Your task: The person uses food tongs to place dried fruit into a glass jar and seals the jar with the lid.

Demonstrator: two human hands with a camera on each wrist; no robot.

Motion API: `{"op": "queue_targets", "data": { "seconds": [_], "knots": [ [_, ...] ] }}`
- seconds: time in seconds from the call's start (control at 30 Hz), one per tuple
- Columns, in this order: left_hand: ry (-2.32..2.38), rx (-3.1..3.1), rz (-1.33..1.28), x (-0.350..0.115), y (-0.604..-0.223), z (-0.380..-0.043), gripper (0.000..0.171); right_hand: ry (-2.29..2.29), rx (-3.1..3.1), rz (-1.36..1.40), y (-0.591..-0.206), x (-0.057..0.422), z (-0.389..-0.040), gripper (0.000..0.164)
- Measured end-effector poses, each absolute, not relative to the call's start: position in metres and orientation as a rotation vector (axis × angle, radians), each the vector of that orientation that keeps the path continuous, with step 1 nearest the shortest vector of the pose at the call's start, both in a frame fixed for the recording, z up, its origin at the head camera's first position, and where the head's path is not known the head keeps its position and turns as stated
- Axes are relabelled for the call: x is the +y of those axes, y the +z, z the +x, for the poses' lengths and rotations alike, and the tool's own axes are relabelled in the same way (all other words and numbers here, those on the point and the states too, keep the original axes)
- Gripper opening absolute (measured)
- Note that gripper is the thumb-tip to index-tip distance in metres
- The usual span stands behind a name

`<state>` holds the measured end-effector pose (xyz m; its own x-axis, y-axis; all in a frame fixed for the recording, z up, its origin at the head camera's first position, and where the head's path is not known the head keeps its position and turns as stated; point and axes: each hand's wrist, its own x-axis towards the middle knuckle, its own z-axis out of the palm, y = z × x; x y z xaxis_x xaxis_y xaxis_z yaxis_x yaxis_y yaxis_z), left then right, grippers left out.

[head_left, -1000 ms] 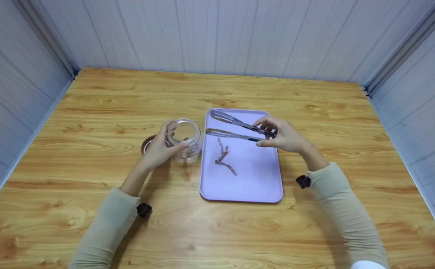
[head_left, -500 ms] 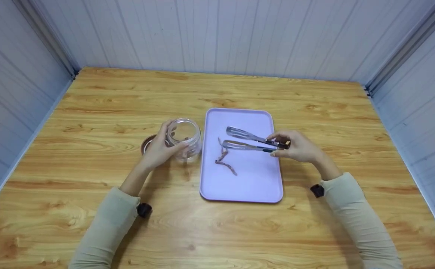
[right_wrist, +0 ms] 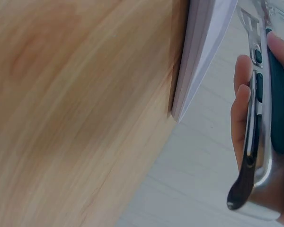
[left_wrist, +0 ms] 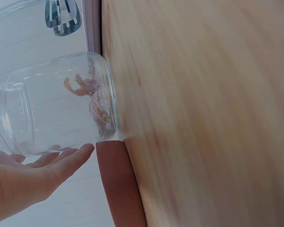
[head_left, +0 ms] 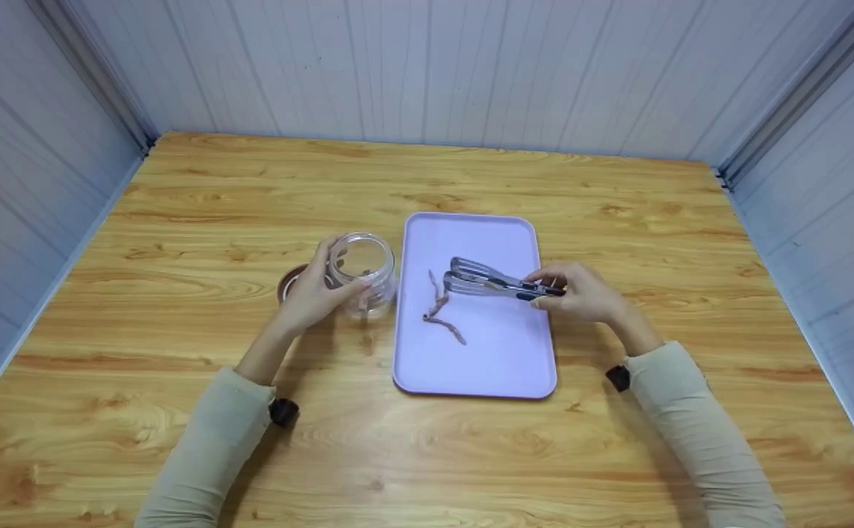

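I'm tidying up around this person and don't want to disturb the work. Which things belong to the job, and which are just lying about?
In the job:
- tongs, in the right hand
- jar, held by the left hand
- tray
- strips on it

Lying about, as far as I can tell:
- brown piece beside the jar, perhaps its lid

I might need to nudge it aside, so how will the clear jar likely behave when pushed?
The jar will probably slide before tipping, since it looks upright on a broad base. Its surface appears smooth, so it might feel slippery. The few reddish pieces low inside probably add little weight.
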<state>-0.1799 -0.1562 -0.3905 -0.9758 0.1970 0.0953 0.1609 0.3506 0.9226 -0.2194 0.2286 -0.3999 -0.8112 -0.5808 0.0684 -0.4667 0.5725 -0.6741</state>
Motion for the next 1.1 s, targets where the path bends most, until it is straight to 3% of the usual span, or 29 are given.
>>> {"op": "queue_targets", "data": {
  "seconds": [0.27, 0.5, 0.87, 1.1],
  "knots": [
    [1.712, 2.559, 0.316, -0.152, -0.378, -0.173, 0.073, -1.053, 2.63, -0.884, -0.406, 0.226, -0.225, 0.028],
    [1.724, 2.583, 0.33, -0.162, -0.41, -0.19, 0.079, -1.053, 2.611, -0.893, -0.408, 0.222, -0.225, 0.024],
    [1.7, 2.572, 0.325, -0.152, -0.376, -0.171, 0.075, -1.059, 2.623, -0.893, -0.411, 0.222, -0.224, 0.022],
    [1.703, 2.565, 0.33, -0.152, -0.376, -0.171, 0.073, -1.095, 2.577, -0.901, -0.395, 0.214, -0.214, 0.02]
  ]
}}
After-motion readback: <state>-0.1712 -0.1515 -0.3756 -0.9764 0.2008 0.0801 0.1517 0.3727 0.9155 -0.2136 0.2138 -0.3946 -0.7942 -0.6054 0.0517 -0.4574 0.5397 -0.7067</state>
